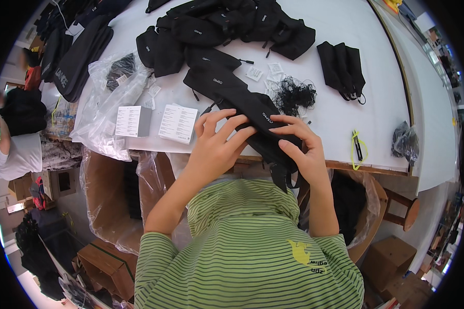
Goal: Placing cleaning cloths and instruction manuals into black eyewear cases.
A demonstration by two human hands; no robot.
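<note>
Pouch (267, 144), black and soft, lies across the near edge of the white table (340, 131). The right hand (312, 157) grasps its right side; the left hand (216, 144), partly hidden, touches its left, so I cannot tell whether it grips. 2 white packs (129, 121) and tangled black threads (294, 96) lie nearby.
</note>
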